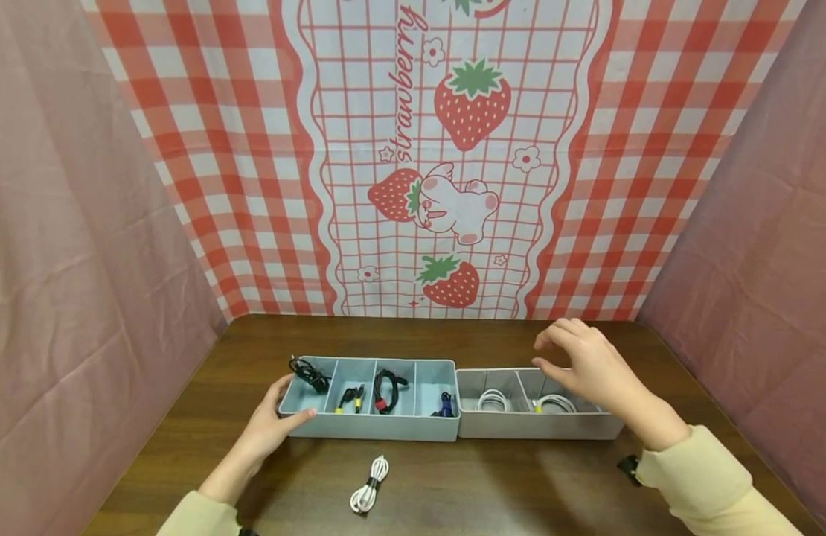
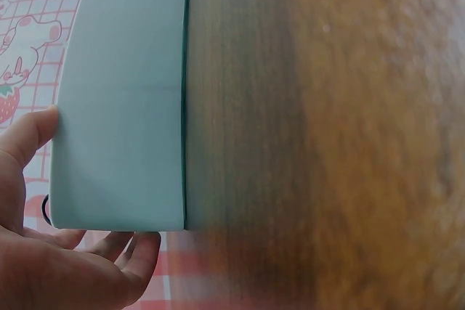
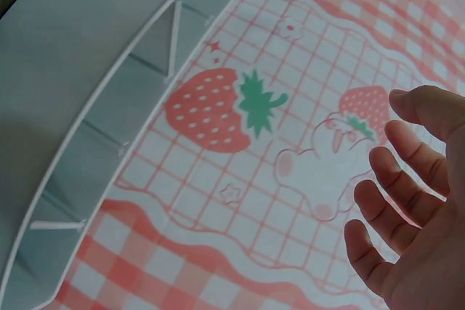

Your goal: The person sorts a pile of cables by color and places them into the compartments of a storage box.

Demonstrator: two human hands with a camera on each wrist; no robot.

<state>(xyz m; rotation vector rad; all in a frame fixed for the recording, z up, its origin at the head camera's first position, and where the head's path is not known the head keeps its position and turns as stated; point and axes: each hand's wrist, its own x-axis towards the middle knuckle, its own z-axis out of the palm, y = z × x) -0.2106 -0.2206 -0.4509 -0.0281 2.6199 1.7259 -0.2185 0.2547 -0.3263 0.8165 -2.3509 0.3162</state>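
Note:
My left hand (image 1: 267, 423) grips the left end of a light blue divided storage box (image 1: 373, 428), thumb at the front wall and fingers at the end wall. Black cables lie in its compartments: a bundle (image 1: 310, 375) at far left, a short one with yellow parts (image 1: 350, 400), a coil with a red tie (image 1: 387, 393), and a dark one with a blue tie (image 1: 446, 405). Touching its right end stands a grey divided box (image 1: 540, 426) with a white coil (image 1: 493, 400) and a yellow-tagged white cable (image 1: 555, 403). My right hand (image 1: 590, 362) hovers above it, fingers loosely bent, holding nothing.
A white cable bundle (image 1: 369, 485) with a black tie lies on the brown wooden table (image 1: 306, 484) in front of the blue box. Behind the table hangs a red checked strawberry cloth (image 1: 453, 223), with pink curtains (image 1: 85, 260) at both sides.

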